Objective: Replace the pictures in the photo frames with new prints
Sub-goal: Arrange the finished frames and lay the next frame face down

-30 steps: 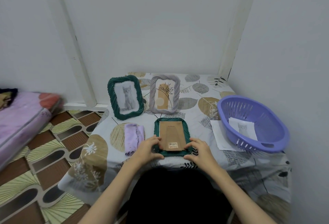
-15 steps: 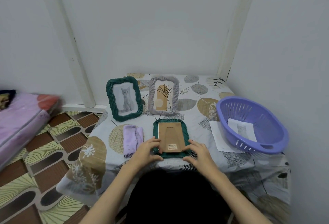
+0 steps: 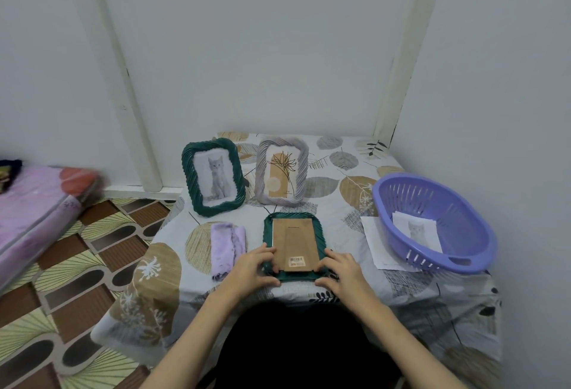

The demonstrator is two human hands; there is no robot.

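Head view: both hands' fingers (image 3: 268,252) grip the face-down green frame's (image 3: 321,235) near corners.

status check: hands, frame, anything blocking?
Left hand and right hand grip the near corners of the face-down green frame. Brown backing board still in. Nothing in the way; purple cloth lies beside.

Matt brown fibreboard frame back (image 3: 295,244), ribbed green surround; slotted plastic basket (image 3: 433,221); printed cloth tablecloth (image 3: 346,169).
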